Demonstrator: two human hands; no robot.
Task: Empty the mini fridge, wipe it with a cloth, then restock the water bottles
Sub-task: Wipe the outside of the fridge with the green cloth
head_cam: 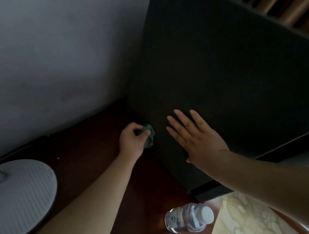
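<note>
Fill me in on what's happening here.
A person is wiping the outside of the black mini fridge. The left hand grips a bunched green cloth against the fridge's lower edge by the wooden floor, while the right hand lies flat on its dark face. A water bottle stands on the floor nearby, out of the fridge, with another just showing at the picture's bottom edge.

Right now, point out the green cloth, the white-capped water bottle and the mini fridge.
green cloth [150,134]: head view, on the crumpled part showing past the fingers.
water bottle [184,219]: head view, on its clear labelled body.
mini fridge [220,75]: head view, on its broad dark panel.
</note>
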